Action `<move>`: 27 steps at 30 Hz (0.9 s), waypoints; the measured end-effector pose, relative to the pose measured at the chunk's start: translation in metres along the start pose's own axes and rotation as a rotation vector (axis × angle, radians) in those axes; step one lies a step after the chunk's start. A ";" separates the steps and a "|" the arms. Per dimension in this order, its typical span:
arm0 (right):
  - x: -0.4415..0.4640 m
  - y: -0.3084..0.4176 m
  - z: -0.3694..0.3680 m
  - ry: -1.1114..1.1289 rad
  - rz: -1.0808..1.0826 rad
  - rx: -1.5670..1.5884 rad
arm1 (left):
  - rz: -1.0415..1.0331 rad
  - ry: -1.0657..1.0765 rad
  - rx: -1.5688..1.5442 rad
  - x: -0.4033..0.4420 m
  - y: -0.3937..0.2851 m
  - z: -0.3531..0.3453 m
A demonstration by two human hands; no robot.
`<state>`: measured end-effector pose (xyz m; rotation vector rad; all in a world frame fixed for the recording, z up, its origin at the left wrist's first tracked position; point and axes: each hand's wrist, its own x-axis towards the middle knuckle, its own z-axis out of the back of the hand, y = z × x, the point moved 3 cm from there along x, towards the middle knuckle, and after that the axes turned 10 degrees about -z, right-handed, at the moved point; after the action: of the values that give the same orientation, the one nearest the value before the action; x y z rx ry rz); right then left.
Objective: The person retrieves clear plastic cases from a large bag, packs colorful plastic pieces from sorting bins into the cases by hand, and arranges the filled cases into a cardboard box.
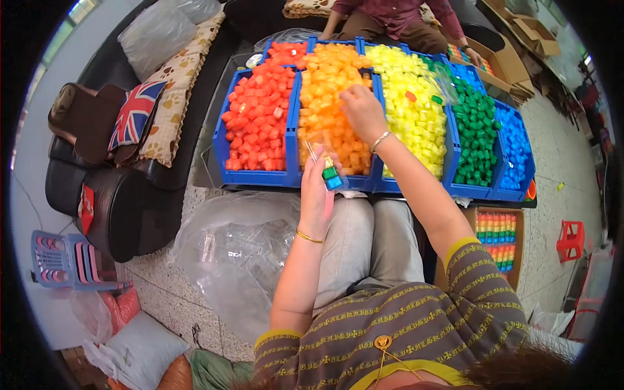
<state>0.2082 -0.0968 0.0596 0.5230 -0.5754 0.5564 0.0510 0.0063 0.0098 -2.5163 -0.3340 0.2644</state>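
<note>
My left hand [314, 190] is closed around a small clear plastic pack [331, 170]. Blue, green and yellow blocks are stacked inside it, the blue at the bottom. Just above the orange blocks [333, 65] is my right hand [363, 112], its fingers bent together in a pinch. Whatever lies between those fingertips cannot be made out. Blue bins [292, 140] hold heaps of small shiny blocks: red blocks [257, 123] on the left, then orange, yellow blocks [413, 123], green blocks [473, 133] and blue blocks [513, 153] on the right.
A large clear plastic bag [244, 253] sits left of my legs. On my right, a cardboard box [518, 227] holds rows of multicoloured packs. Across the bins sits another person [406, 23], one hand near an open carton [504, 65]. A black sofa [140, 208] stands left.
</note>
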 end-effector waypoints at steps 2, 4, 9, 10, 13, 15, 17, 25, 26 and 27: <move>-0.005 0.005 0.005 -0.032 -0.064 0.119 | -0.027 -0.001 0.032 0.001 -0.006 0.005; -0.008 0.018 0.013 0.005 -0.252 0.452 | -0.050 0.010 0.064 0.006 -0.012 0.007; -0.027 0.079 0.009 0.330 -0.085 0.634 | -0.098 -0.001 0.060 0.012 -0.026 0.010; -0.029 0.088 0.006 0.254 0.112 0.538 | -0.148 -0.060 0.106 0.013 -0.032 0.010; 0.001 0.092 -0.015 0.112 0.166 0.350 | -0.148 -0.030 0.155 0.015 -0.042 0.034; 0.033 0.099 -0.040 0.044 0.185 0.259 | -0.151 -0.051 0.142 0.014 -0.045 0.038; 0.053 0.106 -0.075 0.179 0.084 -0.111 | -0.171 -0.074 0.151 0.015 -0.051 0.038; 0.054 0.108 -0.068 0.022 -0.086 -0.100 | -0.186 -0.089 0.194 0.011 -0.060 0.048; 0.047 0.111 -0.052 -0.093 -0.109 0.047 | -0.155 -0.071 0.158 0.013 -0.060 0.049; 0.037 0.111 -0.043 -0.098 -0.117 0.036 | -0.145 -0.061 0.157 0.014 -0.058 0.046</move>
<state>0.1820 0.0221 0.0851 0.6166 -0.6247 0.4327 0.0421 0.0809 0.0036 -2.3209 -0.4985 0.2981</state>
